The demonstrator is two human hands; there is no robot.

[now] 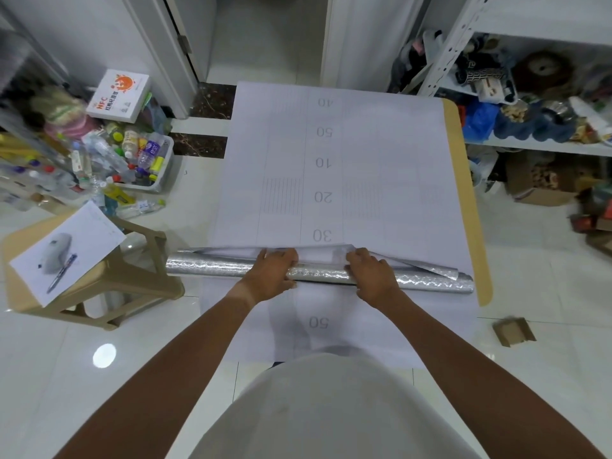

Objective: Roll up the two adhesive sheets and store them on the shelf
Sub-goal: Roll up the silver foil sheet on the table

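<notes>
Silver roll (pixel 225 267) partly wound, lying across the white backing sheet (pixel 390 180) on the floor. Left hand (pixel 273 271) and right hand (pixel 372 274) both curled over the roll near its middle. First rolling step likely in hand; next, pushing evenly away, right end already skewed. One roll counted; second sheet apparently beneath, tan edge (pixel 463 180) right of the roll. Shelf (pixel 536 145) far right of it.
</notes>
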